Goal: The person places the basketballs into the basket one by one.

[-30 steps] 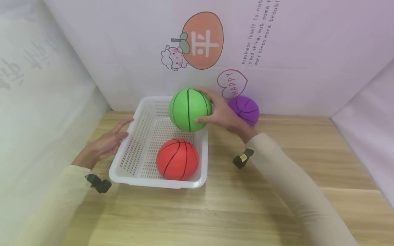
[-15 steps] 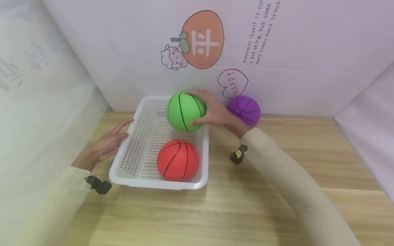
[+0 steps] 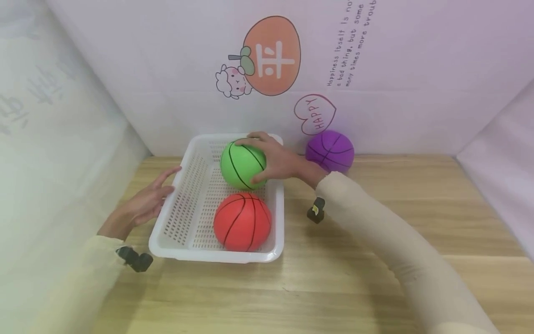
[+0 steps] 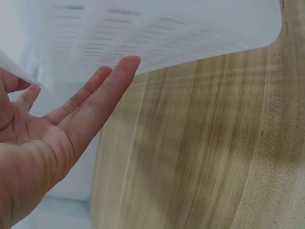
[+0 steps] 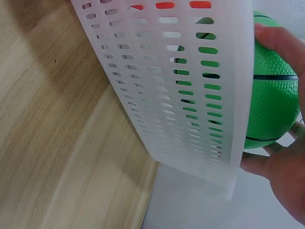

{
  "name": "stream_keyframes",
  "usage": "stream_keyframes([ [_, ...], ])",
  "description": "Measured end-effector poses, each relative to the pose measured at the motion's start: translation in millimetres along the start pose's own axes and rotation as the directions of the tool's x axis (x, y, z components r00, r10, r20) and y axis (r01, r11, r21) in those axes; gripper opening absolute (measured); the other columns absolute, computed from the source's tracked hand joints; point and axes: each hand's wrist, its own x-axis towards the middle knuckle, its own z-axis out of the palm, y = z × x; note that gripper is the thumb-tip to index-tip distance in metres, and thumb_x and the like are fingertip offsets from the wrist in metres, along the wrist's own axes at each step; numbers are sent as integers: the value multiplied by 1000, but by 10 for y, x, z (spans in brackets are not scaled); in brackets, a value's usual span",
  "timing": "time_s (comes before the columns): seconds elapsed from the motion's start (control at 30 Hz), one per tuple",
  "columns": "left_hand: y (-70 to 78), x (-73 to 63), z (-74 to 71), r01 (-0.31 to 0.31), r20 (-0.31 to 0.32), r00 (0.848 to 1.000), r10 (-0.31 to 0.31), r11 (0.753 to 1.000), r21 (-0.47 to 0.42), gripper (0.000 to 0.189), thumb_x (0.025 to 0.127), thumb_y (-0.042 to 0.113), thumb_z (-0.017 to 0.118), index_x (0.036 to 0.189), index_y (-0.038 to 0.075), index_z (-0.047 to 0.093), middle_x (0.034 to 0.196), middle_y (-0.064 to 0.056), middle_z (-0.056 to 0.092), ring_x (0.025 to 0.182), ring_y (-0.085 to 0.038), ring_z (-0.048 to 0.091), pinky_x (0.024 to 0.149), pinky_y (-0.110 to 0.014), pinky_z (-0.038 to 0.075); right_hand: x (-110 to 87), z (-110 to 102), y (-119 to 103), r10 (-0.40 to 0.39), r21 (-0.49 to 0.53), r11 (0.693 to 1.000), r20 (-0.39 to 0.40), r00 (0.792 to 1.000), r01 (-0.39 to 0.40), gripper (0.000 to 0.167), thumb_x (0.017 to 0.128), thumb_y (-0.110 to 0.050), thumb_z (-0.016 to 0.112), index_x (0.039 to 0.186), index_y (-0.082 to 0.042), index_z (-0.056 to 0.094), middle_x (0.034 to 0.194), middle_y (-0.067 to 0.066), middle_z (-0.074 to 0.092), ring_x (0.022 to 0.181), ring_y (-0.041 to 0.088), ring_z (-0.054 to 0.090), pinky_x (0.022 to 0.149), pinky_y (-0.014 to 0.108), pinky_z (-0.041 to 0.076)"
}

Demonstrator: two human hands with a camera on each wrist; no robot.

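Note:
My right hand grips a green ball with black lines, its fingers over the top and thumb on the near side. The ball is inside the back right of a white perforated basket. In the right wrist view, the green ball shows partly above the rim and partly through the slots. A red ball rests in the basket's front right. At the basket's left side, my left hand touches the rim; the left wrist view shows its straight fingers against the outer wall.
A purple ball sits on the wooden table by the back wall, right of the basket and partly behind my right forearm. White printed sheets enclose the back and both sides.
My right hand has lowered the green ball into the basket, moving slightly left and nearer the red ball. The left hand has stayed at the basket's left rim.

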Motion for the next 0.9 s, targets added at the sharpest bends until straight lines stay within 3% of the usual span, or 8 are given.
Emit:
stream_keyframes([
  [0.63, -10, 2, 22, -1, -11, 1000, 1, 1000, -11, 64, 108, 10, 35, 161, 29, 5, 145, -34, 34, 111, -34, 63, 85, -56, 54, 151, 78, 59, 3, -138, 990, 61, 998, 6, 94, 66, -33, 91, 149, -31, 46, 154, 16, 27, 133, 34, 36, 101, 55, 42],
  [0.9, 8, -11, 24, 0, -15, 1000, 0, 1000, -15, 64, 108, 10, 34, 161, 30, 5, 146, -34, 33, 111, -34, 63, 85, -58, 53, 212, 122, 66, 49, -200, 979, 92, 995, -30, 94, 69, -35, 90, 150, -32, 44, 156, 14, 26, 136, 34, 31, 101, 54, 41],
])
